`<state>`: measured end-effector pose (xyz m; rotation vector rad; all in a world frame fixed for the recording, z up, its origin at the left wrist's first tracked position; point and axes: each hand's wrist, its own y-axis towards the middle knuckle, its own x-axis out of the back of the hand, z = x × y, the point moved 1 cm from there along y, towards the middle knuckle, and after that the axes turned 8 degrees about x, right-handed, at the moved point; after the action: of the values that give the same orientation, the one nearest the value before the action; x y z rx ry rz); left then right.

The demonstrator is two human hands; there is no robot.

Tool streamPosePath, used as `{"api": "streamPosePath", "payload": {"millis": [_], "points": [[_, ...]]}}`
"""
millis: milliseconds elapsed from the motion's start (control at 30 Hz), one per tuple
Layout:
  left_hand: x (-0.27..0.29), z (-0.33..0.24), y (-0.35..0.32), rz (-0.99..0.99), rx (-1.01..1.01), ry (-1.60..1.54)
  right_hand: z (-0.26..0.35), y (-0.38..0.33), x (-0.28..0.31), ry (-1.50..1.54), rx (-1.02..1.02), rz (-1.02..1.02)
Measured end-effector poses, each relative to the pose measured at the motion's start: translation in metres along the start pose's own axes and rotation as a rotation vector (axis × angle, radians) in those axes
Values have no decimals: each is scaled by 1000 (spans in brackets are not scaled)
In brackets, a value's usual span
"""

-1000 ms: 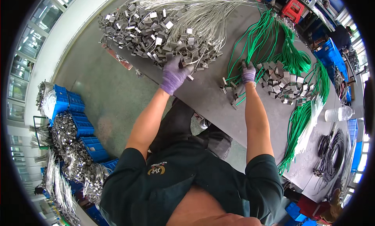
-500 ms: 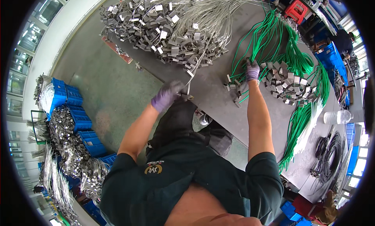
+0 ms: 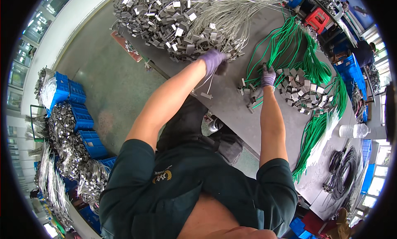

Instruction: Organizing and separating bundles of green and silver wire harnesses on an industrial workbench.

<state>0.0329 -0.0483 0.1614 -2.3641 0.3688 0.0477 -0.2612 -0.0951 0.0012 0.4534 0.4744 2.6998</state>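
Observation:
My left hand [image 3: 213, 61], in a purple-grey glove, is at the near edge of a heap of metal blocks [image 3: 178, 32] with silver wires. Its fingertips are blurred, but a thin silver wire [image 3: 210, 82] trails from it down to a small metal block [image 3: 206, 95] by the table edge. My right hand [image 3: 268, 77], gloved alike, is closed around green wires [image 3: 276, 46] whose far ends spread over the table. Small metal blocks [image 3: 247, 89] on these wires lie just left of it. To its right sits a cluster of grey blocks [image 3: 304, 90]; what is inside the fist is hidden.
The grey table [image 3: 231, 111] runs diagonally. On its right are a clear plastic bottle [image 3: 353, 131] and a black cable coil [image 3: 343, 168]. A red stool [image 3: 317, 19] stands beyond. Blue crates [image 3: 82, 115] and more wired blocks [image 3: 66, 135] line the left floor.
My left hand has moved up and right from the table's near edge to the silver-wire heap, with the wire and block trailing. My right hand stays in place on the green wires.

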Motion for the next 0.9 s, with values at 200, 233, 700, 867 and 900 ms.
{"api": "streamPosePath", "payload": {"millis": [200, 233, 700, 867, 900], "points": [[38, 30, 2, -387, -439, 832, 2, -4, -4, 52, -33, 14], [22, 24, -48, -399, -432, 845, -8, -4, 9, 46, -20, -21], [227, 408, -321, -521, -86, 970, -20, 10, -8, -64, -33, 60], [204, 368, -278, -280, -12, 786, -16, 6, -9, -123, 36, 34], [200, 355, -269, -279, -94, 726, -16, 8, -7, -124, -17, 43]]}}
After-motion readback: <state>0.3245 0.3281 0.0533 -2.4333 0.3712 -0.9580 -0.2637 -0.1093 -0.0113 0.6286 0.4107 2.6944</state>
